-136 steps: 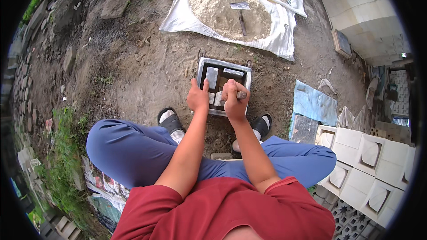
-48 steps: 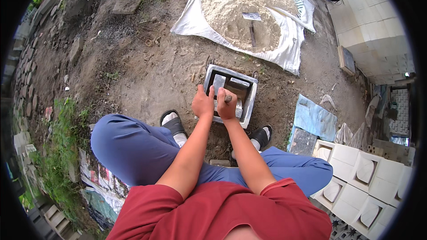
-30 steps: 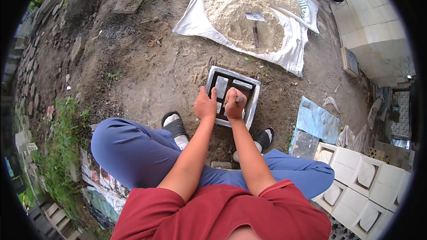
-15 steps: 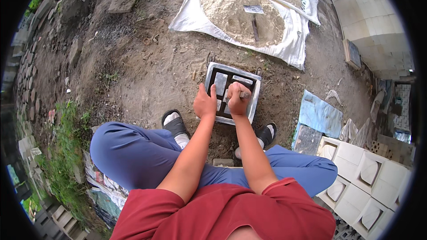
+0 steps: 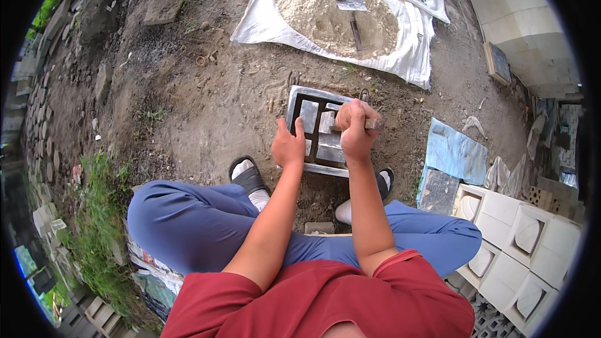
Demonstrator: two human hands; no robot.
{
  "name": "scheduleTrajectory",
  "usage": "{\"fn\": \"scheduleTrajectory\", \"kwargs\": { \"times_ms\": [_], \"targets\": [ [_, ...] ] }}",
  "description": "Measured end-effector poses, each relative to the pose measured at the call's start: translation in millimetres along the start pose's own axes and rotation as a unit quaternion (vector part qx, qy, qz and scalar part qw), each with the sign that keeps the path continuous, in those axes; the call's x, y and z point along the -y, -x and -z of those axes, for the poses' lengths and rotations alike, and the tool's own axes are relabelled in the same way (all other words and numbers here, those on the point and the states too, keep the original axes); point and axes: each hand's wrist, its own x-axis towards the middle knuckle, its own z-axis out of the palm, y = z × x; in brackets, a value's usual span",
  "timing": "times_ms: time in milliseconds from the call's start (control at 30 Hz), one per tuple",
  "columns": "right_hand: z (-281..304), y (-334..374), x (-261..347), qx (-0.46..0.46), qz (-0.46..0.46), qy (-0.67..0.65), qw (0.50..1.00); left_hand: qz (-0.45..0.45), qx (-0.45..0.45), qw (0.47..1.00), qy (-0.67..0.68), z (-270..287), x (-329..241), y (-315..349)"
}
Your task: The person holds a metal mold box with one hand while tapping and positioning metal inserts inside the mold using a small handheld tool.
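Observation:
On the ground before me sits a square metal mould (image 5: 319,92) with several raised metal blocks and dark gaps between them. My left hand (image 5: 288,146) is at its left rim, thumb toward the inside and fingers along the outer side, closed on the edge. Over the mould's right part, my right hand (image 5: 358,133) is closed round a short tool with a brownish handle (image 5: 374,124). The handle's end sticks out to the right of the fist; the tool's other end, over the blocks, is partly hidden. Wire loops (image 5: 293,78) stand at the mould's far corners.
Beyond the mould, a white sack sheet (image 5: 410,69) bears a pale sand pile (image 5: 313,9) with a flat-bladed hand tool (image 5: 352,5) on it. To the right lie a blue sheet (image 5: 457,153) and stacked pale blocks (image 5: 501,222). Grass (image 5: 94,213) grows at left.
My right hand has moved right and slightly up with the tool, uncovering more of the mould's middle blocks. My left hand stays at the left rim.

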Motion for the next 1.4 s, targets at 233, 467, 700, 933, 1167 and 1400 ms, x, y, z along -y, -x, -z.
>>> {"fn": "scheduleTrajectory", "kwargs": {
  "times_ms": [233,467,700,933,1167,1400],
  "targets": [
    [26,36,-81,0.007,0.057,0.183,0.981,-0.016,0.009,1.000,-0.009,-6,-6,4],
    [28,0,-42,-0.021,-0.004,-0.008,1.000,0.004,0.021,1.000,-0.015,-10,-8,-1],
    [6,-9,-7,0.000,0.006,0.000,1.000,0.000,0.005,1.000,-0.030,0,-6,1],
    [27,-9,-99,0.022,0.024,0.186,0.982,-0.008,0.011,1.000,-0.024,-4,-14,4],
    [13,-34,-45,0.001,-0.002,0.047,0.999,0.005,0.019,1.000,-0.014,-2,-14,3],
    [5,-39,-37,0.018,0.032,0.084,0.996,0.004,0.010,1.000,-0.016,0,-8,0]
  ]
}}
